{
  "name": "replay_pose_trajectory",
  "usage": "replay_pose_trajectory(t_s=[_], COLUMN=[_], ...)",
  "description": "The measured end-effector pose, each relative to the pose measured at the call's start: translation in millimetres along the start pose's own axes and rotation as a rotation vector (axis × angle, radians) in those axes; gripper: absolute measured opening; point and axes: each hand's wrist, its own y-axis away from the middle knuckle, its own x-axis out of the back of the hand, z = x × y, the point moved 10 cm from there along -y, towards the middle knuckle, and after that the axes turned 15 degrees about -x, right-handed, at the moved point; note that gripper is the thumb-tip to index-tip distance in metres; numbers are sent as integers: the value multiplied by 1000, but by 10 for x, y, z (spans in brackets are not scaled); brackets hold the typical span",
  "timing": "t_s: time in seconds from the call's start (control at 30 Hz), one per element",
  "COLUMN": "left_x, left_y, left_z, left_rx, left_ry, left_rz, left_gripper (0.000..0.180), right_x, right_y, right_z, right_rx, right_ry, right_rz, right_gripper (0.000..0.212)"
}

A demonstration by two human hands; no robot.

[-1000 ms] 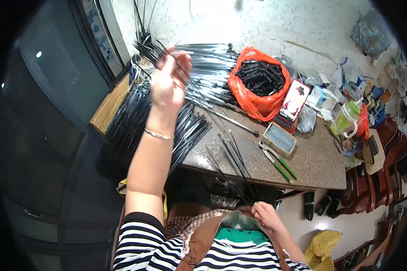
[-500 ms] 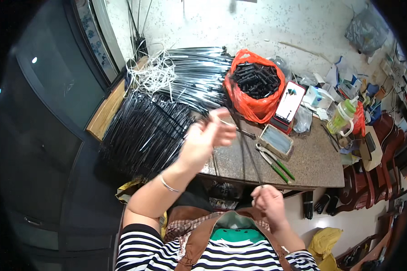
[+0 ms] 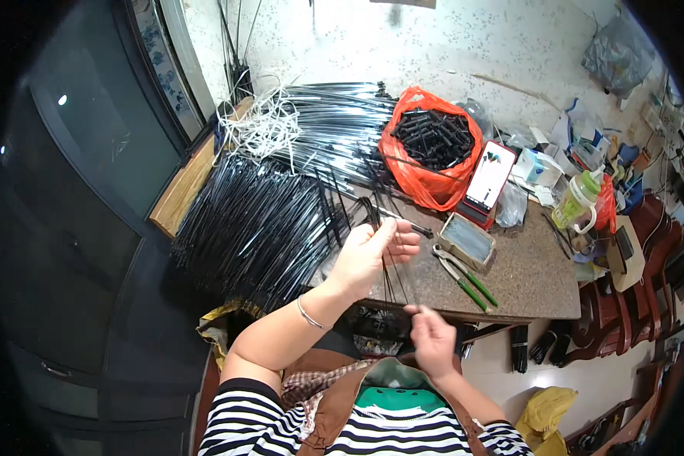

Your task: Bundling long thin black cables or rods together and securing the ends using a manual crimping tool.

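Over the table's front edge, my left hand [image 3: 365, 258] is closed round a few thin black strips [image 3: 367, 209]. They loop above the fingers and hang down past them. Lower and to the right, my right hand [image 3: 433, 342] is closed in a pinch at the lower end of a thin black strip; its fingertips are slightly blurred. A wide heap of similar black strips [image 3: 251, 228] lies left of my left hand. Behind it are shiny dark rods [image 3: 342, 114] and a tangle of white cord [image 3: 262, 129].
A red plastic bag [image 3: 425, 186] holds short black tubes [image 3: 433, 140]. Right of it, a phone [image 3: 490, 175] leans upright. A small box with a grey block [image 3: 466, 239] and green-handled pliers [image 3: 465, 280] lie nearer. A green-lidded bottle [image 3: 577, 199] stands by clutter at right.
My left hand has come right and down from the black heap, with strips now hanging from it. My right hand has shifted slightly left and down.
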Motion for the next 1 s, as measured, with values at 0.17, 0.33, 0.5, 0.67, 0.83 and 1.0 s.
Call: replay_pose_trajectory(t_s=[0.17,0.33,0.5,0.67,0.83,1.0], left_x=[207,84,-447,-460,253,436], left_y=[-146,-25,491,971,430,359], left_z=[221,246,-126,-758,-1051,-1066], left_rx=[-64,-25,-179,75,-534,-62], left_ry=[24,-194,-379,-545,-1491,-1453], left_rz=[177,-58,-691,-1224,-685,-794], left_gripper=[26,20,26,22,26,30], right_x=[-432,-32,137,-621,-529,-85], right_y=[123,-136,-876,-887,-1444,-1675], right_z=[514,208,-227,-343,-175,412], right_rx=[-56,131,77,19,109,-245], right_ry=[558,352,-429,113,-86,-210], right_rz=[-293,-271,-236,-565,-387,-41], right_gripper=[11,28,78,13,11,18])
